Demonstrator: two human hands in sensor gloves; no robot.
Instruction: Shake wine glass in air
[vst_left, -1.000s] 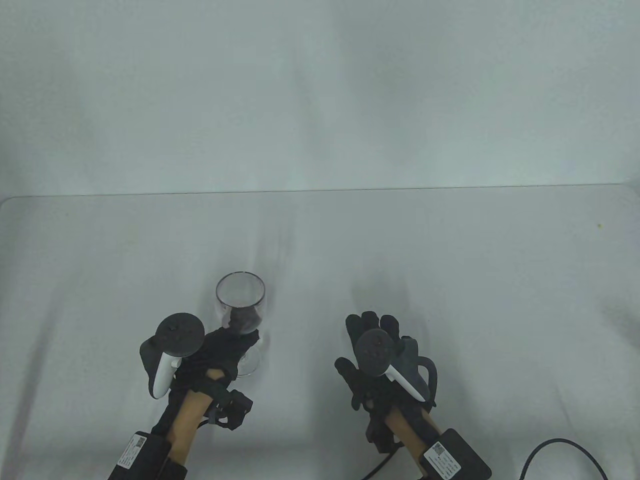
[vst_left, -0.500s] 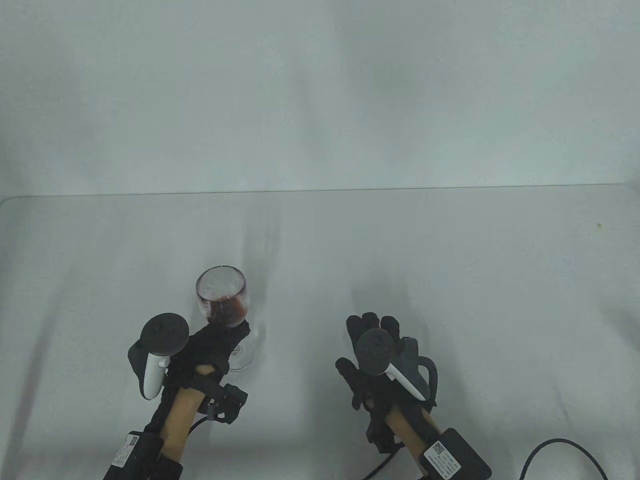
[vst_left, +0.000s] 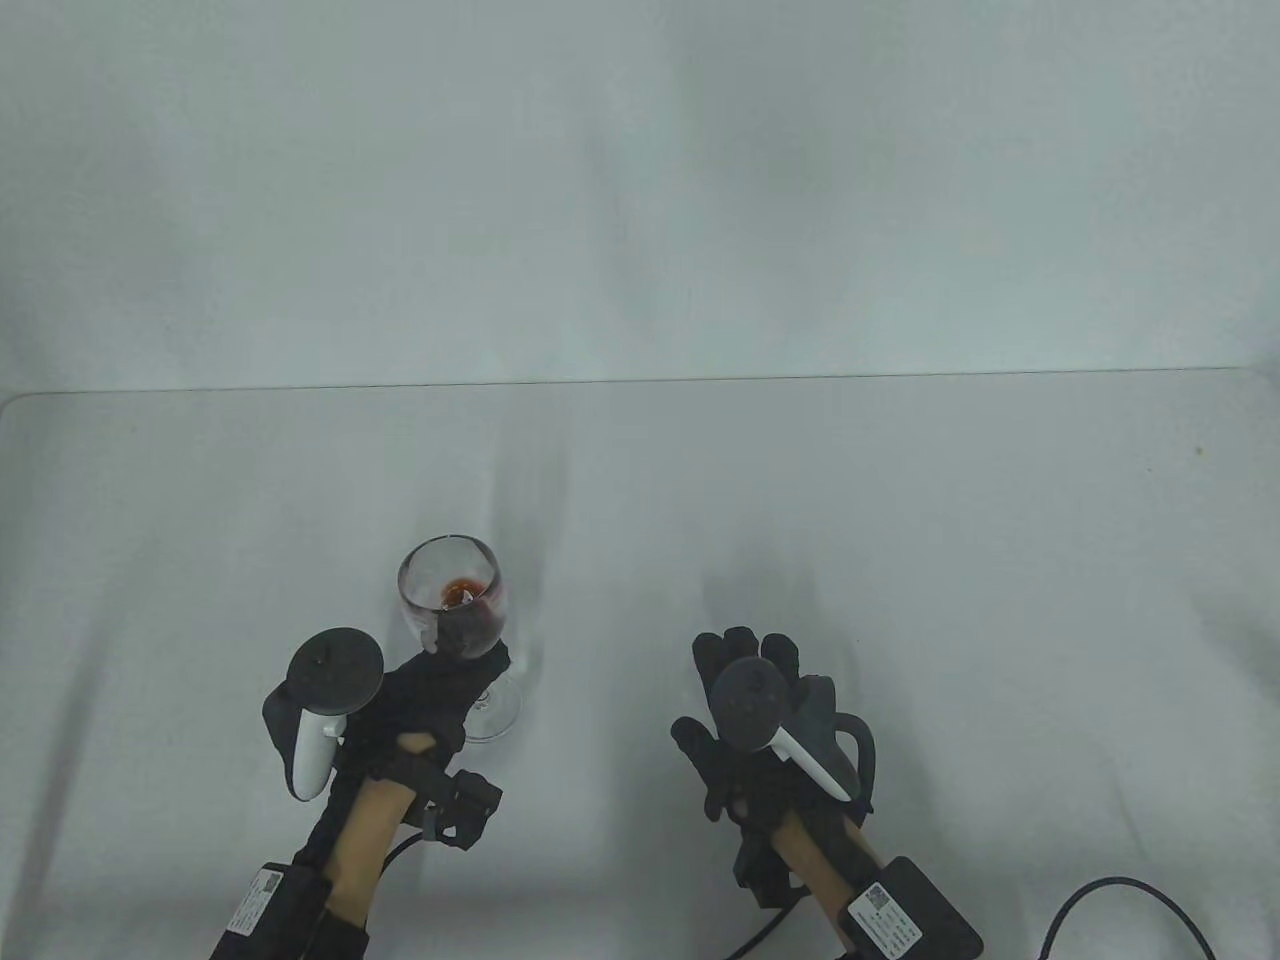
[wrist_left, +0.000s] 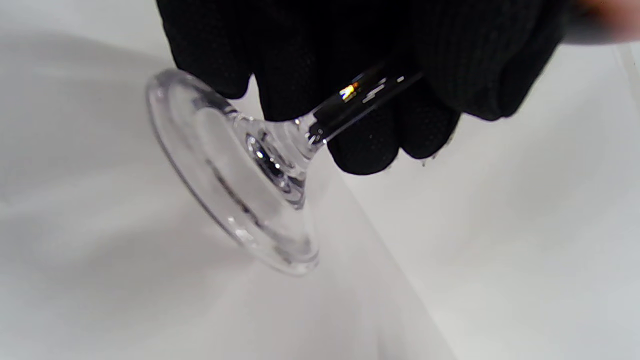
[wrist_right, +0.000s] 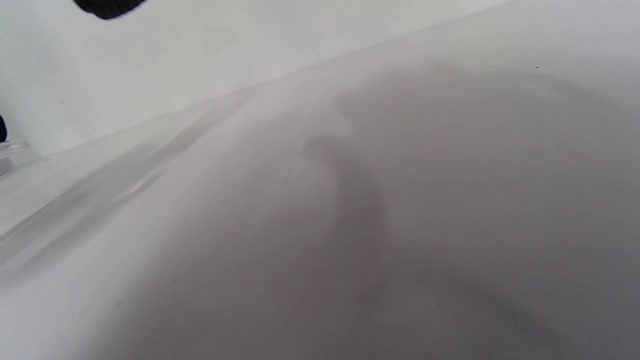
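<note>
Clear wine glass (vst_left: 450, 590) up off the white table (vst_left: 900, 520), gripped at the stem by left hand (vst_left: 425, 700). Black gloved fingers (wrist_left: 370, 135) wrapped round the stem just above the foot; foot tilted, free of the tabletop in the left wrist view. Red liquid low in the bowl, red film on the inner wall. Right hand (vst_left: 745, 715) well apart to the right, palm down, fingers spread flat, holding nothing. Black cable (vst_left: 1110, 895) curling at the near right corner.
</note>
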